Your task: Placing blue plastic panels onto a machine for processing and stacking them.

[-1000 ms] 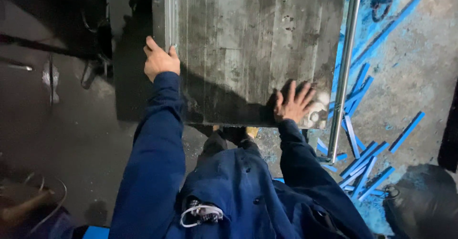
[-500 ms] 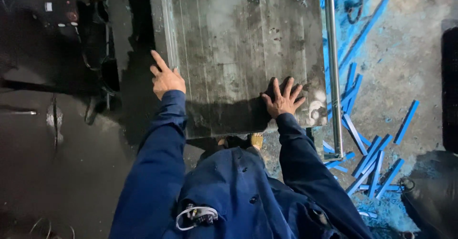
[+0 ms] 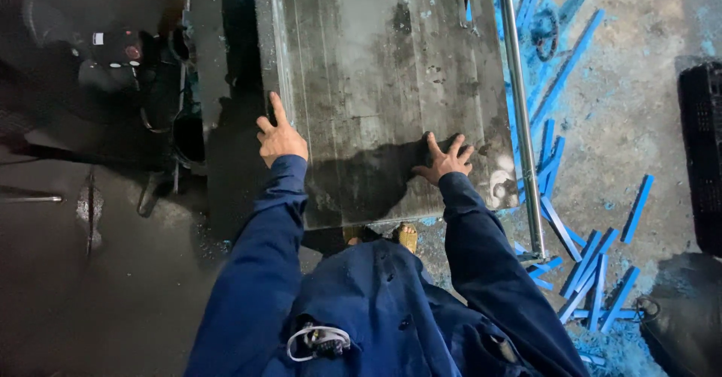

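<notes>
A large grey metal plate is laid flat above the floor. It is judged heavy, stiff, best gripped at edges. The left hand is placed at its left edge, fingers loosely spread; the right hand is pressed flat, fingers spread. Blue strips are scattered beside.

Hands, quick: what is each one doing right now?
Left hand: open, fingers on the left edge of the grey metal slab, holding nothing.
Right hand: open, spread flat on the slab.

Industrial workshop: heavy grey metal slab, steel rod, blue plastic offcuts on dusty concrete floor, dark machinery, blue work overalls.
</notes>
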